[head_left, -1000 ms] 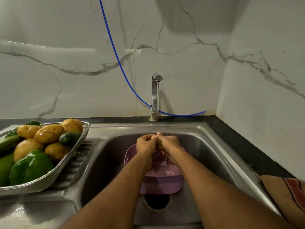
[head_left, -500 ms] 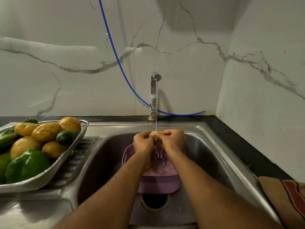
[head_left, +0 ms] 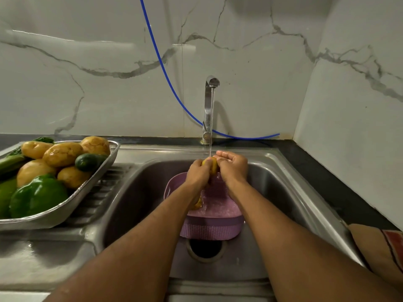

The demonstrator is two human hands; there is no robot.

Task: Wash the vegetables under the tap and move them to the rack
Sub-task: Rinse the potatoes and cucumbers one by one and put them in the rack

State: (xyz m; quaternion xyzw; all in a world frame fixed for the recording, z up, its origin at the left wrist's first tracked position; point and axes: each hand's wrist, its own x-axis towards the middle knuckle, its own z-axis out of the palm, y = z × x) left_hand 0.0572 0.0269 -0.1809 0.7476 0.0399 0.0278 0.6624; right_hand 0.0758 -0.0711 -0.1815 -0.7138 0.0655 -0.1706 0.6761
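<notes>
Left hand (head_left: pixel 199 171): fingers curled round a yellow potato (head_left: pixel 210 165).
Right hand (head_left: pixel 233 167): fingers bent against the potato's other side, seemingly gripping it.
Potato: under the tap (head_left: pixel 209 105) stream, above a purple basket (head_left: pixel 214 223) in the sink (head_left: pixel 283 192).
Left: steel tray (head_left: pixel 87 192) piled with potatoes, peppers.

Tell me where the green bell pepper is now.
The green bell pepper lies at the near end of the metal tray on the left, in front of the potatoes, beside the sink.
</notes>
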